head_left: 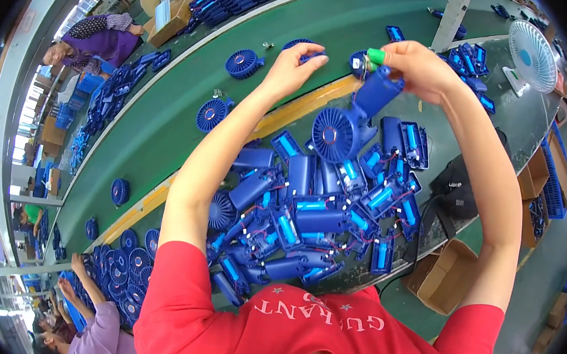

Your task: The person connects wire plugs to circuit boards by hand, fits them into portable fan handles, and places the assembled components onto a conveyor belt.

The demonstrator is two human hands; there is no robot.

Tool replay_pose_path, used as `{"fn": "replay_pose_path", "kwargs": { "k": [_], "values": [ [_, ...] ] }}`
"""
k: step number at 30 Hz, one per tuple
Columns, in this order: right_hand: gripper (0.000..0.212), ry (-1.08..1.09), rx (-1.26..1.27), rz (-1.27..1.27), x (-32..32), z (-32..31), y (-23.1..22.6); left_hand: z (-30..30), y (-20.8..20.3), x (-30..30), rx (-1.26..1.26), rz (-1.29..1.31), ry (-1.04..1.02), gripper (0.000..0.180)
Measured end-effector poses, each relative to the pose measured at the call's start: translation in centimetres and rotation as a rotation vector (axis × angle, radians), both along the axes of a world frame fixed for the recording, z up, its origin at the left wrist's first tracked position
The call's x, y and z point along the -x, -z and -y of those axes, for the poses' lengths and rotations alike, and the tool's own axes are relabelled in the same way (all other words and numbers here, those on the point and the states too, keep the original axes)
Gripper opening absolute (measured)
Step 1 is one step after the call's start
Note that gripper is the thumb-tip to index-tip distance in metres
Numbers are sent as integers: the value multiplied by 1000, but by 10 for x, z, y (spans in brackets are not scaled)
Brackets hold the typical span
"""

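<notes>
My left hand (pixel 295 71) reaches over the green conveyor belt, fingers curled on a round blue fan head (pixel 298 44) that they partly cover. My right hand (pixel 422 71) is closed at the far edge of the pile, with green wrapping on one fingertip. Its fingers pinch a small blue fan part (pixel 358 63) with a silvery piece on it. Just below them stands a blue handle (pixel 377 92); whether the fingers also touch it is hidden. Beneath, a blue fan (pixel 333 135) with a round grille lies on the heap of open blue handle shells (pixel 313 220), showing light-blue batteries and thin wires.
Several fan heads (pixel 241 64) sit along the conveyor belt (pixel 167 123), bordered by a yellow strip (pixel 296 107). A white desk fan (pixel 531 57), a black bag (pixel 456 189) and an open carton (pixel 445 275) are at the right. Other people (pixel 104 333) work at the left.
</notes>
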State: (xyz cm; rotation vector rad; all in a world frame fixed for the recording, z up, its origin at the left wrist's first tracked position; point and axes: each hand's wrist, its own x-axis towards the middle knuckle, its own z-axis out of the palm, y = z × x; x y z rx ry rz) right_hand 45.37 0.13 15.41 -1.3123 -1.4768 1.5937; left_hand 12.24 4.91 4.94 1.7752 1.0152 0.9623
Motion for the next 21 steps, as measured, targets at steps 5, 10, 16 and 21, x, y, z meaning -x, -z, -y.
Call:
{"fn": "replay_pose_path", "kwargs": {
  "k": [5, 10, 16, 21],
  "values": [
    [26, 197, -149, 8, -25, -109, 46, -78, 18, -51, 79, 2, 40, 38],
    [47, 157, -379, 200, -63, -144, 78, -117, 31, -71, 184, 14, 79, 39],
    [45, -231, -712, 752, -93, -5, 68, -69, 45, 3, 269, 4, 33, 41],
    [57, -485, -513, 873, -124, 105, 54, -16, 45, 53, 291, 2, 14, 44]
  ]
}}
